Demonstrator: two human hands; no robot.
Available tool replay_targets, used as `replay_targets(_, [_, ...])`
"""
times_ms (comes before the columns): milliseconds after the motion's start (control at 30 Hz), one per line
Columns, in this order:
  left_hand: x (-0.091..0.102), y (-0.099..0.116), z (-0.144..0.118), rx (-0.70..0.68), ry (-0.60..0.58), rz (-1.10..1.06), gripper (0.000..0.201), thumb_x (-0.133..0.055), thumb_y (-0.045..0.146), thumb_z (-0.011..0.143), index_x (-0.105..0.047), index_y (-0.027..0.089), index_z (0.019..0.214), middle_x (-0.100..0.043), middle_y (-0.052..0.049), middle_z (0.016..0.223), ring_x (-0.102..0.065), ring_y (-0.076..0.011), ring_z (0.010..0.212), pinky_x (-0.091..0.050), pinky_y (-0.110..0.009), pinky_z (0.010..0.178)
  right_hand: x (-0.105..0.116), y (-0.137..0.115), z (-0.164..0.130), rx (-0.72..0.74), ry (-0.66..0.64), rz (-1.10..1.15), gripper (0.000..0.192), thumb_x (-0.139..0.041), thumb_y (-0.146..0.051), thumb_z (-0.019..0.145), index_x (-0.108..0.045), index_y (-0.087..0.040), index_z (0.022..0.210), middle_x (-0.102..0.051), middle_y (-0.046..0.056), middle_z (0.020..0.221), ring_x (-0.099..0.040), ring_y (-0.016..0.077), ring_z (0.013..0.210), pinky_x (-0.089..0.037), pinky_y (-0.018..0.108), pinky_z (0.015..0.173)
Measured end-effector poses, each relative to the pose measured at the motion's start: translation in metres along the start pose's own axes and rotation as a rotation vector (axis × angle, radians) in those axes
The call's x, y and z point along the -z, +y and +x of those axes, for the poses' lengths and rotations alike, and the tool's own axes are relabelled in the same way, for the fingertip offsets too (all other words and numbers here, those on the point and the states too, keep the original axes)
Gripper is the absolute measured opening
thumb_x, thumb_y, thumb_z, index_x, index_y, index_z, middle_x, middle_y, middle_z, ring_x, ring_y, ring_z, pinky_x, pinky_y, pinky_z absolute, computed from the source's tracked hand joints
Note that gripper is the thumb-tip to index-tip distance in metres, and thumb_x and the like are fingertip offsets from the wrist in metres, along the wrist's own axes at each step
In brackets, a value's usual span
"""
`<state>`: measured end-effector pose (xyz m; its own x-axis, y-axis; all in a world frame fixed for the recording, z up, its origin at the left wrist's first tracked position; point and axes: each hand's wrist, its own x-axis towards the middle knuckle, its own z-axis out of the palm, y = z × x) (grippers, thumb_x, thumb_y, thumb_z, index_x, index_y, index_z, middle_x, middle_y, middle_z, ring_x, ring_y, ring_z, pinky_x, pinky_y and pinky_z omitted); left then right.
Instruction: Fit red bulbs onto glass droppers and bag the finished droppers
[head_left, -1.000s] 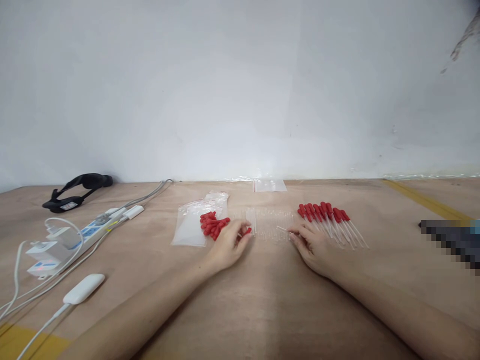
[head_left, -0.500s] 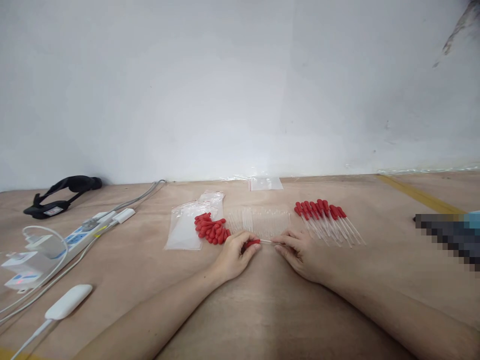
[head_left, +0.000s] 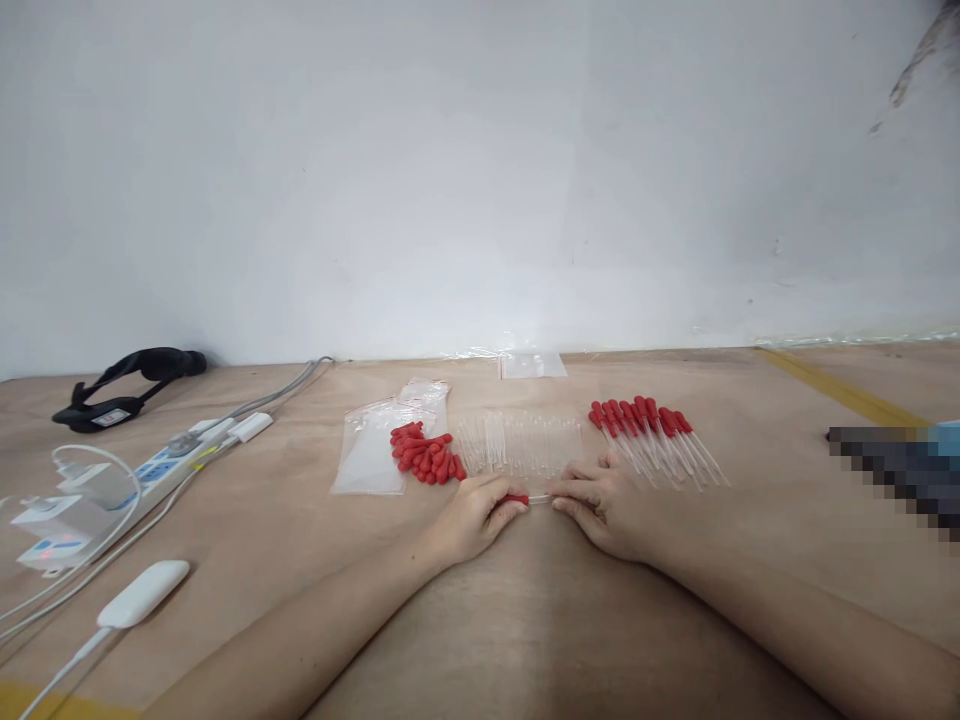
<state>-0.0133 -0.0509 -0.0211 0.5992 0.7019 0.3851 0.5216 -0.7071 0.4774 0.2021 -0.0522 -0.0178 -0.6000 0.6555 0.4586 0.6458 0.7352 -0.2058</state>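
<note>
My left hand pinches a red rubber bulb just above the wooden table. My right hand grips a clear glass tube whose end meets the bulb between the two hands. Just beyond my left hand lies a pile of loose red bulbs. A row of clear tubes lies behind the gap between my hands. To the right, past my right hand, several finished droppers with red bulbs lie side by side.
Clear zip bags lie left of the bulbs, another bag by the wall. At the left are a power strip with cables, a white charger and a black strap. A blurred object is at the right.
My left hand picked a red bulb from the pile and my right hand took a tube; both hands came toward me and together, bringing bulb and tube end to end.
</note>
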Motion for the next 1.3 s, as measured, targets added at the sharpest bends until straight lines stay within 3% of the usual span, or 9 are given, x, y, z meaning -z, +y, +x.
replay_targets(367, [0.0,0.001,-0.001,-0.06,-0.028,0.06,0.017,-0.043,0.026,0.086,-0.056,0.016,0.088,-0.06,-0.004,0.08,-0.054,-0.0147,0.074,-0.042,-0.024,0.065,-0.007,-0.007,0.002,0.018,-0.04,-0.052,0.029,-0.035,-0.023,0.087,-0.057,-0.017,0.069,-0.059,0.001,0.068,-0.046,0.0106,0.058,-0.022,0.03,0.065])
replay_targets(800, [0.001,0.0,0.0,-0.072,-0.052,0.057,0.018,-0.043,0.027,0.085,-0.057,0.016,0.09,-0.06,-0.006,0.083,-0.055,-0.0162,0.077,-0.043,-0.026,0.068,-0.016,-0.011,0.005,-0.043,-0.102,0.065,0.027,-0.034,-0.021,0.087,-0.053,-0.017,0.067,-0.061,-0.001,0.066,-0.05,0.0106,0.06,-0.026,0.028,0.065])
replay_targets(967, [0.001,0.003,0.001,-0.033,0.009,0.014,0.016,-0.046,0.026,0.084,-0.056,0.016,0.09,-0.059,-0.005,0.081,-0.055,-0.0156,0.075,-0.043,-0.026,0.067,-0.002,-0.015,0.008,0.004,-0.147,0.057,0.027,-0.033,-0.021,0.087,-0.056,-0.019,0.074,-0.061,0.002,0.073,-0.053,0.013,0.066,-0.032,0.027,0.065])
replay_targets(1067, [0.0,0.002,0.0,0.01,0.083,-0.028,0.026,-0.049,0.027,0.082,-0.049,0.017,0.106,-0.055,-0.004,0.084,-0.052,-0.0127,0.067,-0.044,-0.024,0.062,0.017,-0.009,0.009,0.004,-0.173,0.076,0.024,-0.037,-0.018,0.083,-0.061,-0.021,0.08,-0.062,0.002,0.075,-0.054,0.0133,0.067,-0.035,0.024,0.06])
replay_targets(1167, [-0.001,-0.001,-0.001,0.043,0.132,-0.054,0.039,-0.051,0.027,0.08,-0.039,0.019,0.117,-0.052,-0.003,0.085,-0.047,-0.0104,0.06,-0.044,-0.023,0.056,0.04,0.014,0.009,-0.185,-0.138,0.05,0.023,-0.043,-0.021,0.078,-0.065,-0.023,0.071,-0.063,0.001,0.065,-0.054,0.0132,0.058,-0.035,0.023,0.052])
replay_targets(1300, [-0.003,-0.002,-0.002,0.028,0.112,-0.048,0.038,-0.05,0.023,0.079,-0.039,0.021,0.116,-0.049,-0.005,0.095,-0.047,-0.0105,0.063,-0.044,-0.024,0.057,0.068,0.061,0.006,-0.685,0.038,-0.1,0.025,-0.048,-0.038,0.072,-0.066,-0.021,0.068,-0.063,0.004,0.063,-0.055,0.0166,0.057,-0.033,0.024,0.049])
